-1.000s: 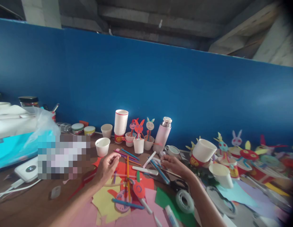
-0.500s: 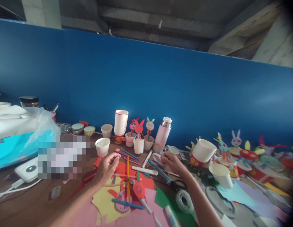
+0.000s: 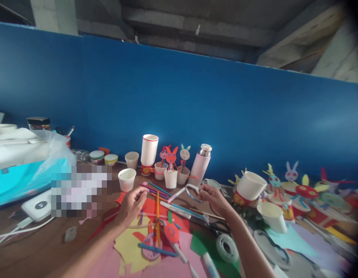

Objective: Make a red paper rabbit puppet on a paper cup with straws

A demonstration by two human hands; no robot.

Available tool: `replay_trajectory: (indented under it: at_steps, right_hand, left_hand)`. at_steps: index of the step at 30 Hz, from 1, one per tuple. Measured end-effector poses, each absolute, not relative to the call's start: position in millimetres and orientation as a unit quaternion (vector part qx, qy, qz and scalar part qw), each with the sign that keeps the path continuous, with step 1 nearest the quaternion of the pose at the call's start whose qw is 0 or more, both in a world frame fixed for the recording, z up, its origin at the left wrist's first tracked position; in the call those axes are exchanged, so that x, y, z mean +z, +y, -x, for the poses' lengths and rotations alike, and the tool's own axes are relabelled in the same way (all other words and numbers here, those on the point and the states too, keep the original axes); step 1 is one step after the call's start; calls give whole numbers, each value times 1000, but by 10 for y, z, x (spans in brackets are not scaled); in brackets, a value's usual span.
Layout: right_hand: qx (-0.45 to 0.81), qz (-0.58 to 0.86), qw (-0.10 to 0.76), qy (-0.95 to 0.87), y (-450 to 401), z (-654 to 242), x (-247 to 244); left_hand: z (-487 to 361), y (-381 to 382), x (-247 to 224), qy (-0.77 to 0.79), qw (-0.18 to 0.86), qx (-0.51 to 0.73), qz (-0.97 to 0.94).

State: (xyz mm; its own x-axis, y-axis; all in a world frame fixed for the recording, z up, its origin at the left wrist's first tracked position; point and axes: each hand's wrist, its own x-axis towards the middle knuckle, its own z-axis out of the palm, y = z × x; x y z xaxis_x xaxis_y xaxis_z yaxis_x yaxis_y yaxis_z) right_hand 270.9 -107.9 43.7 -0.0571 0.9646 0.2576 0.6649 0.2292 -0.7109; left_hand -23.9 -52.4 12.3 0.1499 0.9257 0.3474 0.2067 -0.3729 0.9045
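My left hand is raised over the left edge of the red paper, thumb and fingertips pinched together; anything between them is too small to make out. My right hand pinches a thin looped strip, pale with blue parts, which hangs to the left of the fingers. Below and between the hands are an orange stick, a white marker, a red paper rabbit head with a green ear, and a pink paper disc with drawn marks. Black-handled scissors lie below my right hand.
White cups, a cup stack, paper rabbits in cups and a pink flask stand behind. A tape roll and glue stick lie in front. More cups and rabbits crowd the right; a power bank sits left.
The view has shifted slightly. The looped strip in my right hand now shows more openly, turned and a little left of the fingers. My left hand keeps its pinch.
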Motion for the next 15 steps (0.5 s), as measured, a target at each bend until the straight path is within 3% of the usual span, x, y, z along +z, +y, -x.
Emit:
replay_trajectory:
  at_steps: [15]
  right_hand:
    - [-15, 698, 132, -704, -1045, -2519, 157]
  left_hand:
    - [228, -520, 99, 423, 380, 489, -661]
